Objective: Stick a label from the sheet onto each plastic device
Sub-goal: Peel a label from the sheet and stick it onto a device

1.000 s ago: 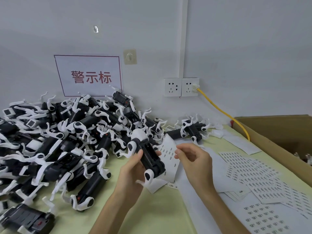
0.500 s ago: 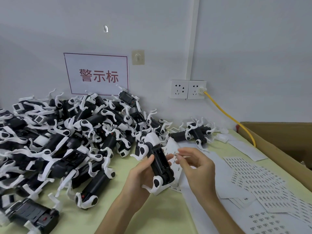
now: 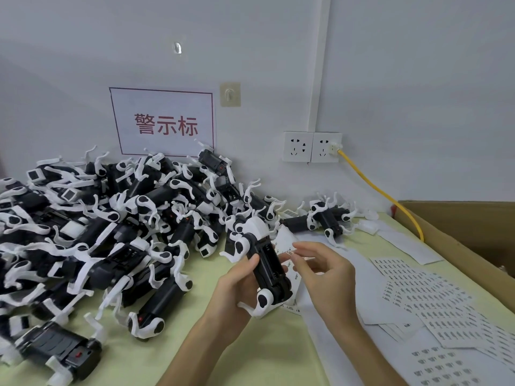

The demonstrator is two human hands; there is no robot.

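device (image 3: 267, 270) in left grip (image 3: 237, 285); right grip (image 3: 326, 277) pinches label (image 3: 291, 250) beside it

Print on the sheets (image 3: 434, 310) cannot be read. The pile (image 3: 111, 218) is cut off left, the box (image 3: 459, 227) right.

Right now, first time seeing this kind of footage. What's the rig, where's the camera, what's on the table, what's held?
There is no machine here: a person works with bare hands, and the picture comes from a camera on their head, looking forward and down. The left hand grips one black-and-white plastic device. The right hand pinches what looks like a small label beside it. On the green table lie a big pile of the same devices at left and label sheets at right; a cardboard box stands at the far right.
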